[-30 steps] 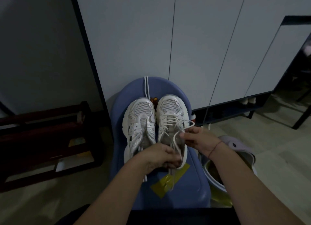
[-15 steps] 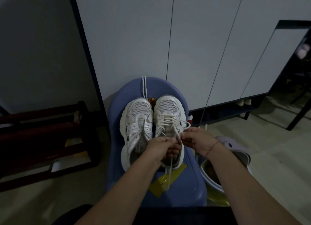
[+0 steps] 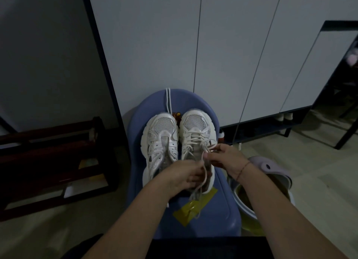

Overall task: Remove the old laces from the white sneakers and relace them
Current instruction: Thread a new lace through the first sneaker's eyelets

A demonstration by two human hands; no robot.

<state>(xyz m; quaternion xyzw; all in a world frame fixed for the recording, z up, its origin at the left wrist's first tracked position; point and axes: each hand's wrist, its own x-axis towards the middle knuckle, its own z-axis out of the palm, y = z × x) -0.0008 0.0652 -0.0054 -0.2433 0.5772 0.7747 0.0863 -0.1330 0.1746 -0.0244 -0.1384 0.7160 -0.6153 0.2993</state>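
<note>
Two white sneakers stand side by side, toes away from me, on a blue stool (image 3: 220, 206). The left sneaker (image 3: 161, 140) has no lace in its eyelets. The right sneaker (image 3: 195, 134) carries a loose white lace (image 3: 193, 140) across its upper. My left hand (image 3: 186, 178) is curled over the heel end of the right sneaker and grips the lace, whose ends hang down onto the stool. My right hand (image 3: 224, 158) pinches a lace loop near the shoe's tongue. A spare white lace (image 3: 168, 101) lies over the stool's far edge.
A yellow plastic wrapper (image 3: 190, 208) lies on the stool's near part. A dark wooden rack (image 3: 58, 162) stands to the left. Right of the stool sit a pale basin (image 3: 244, 202) and a lilac clog (image 3: 269, 167). White cabinet doors (image 3: 222, 45) rise behind.
My hands have drawn closer together over the right sneaker. The right hand's lace loop has shortened and the lace ends now hang lower onto the stool.
</note>
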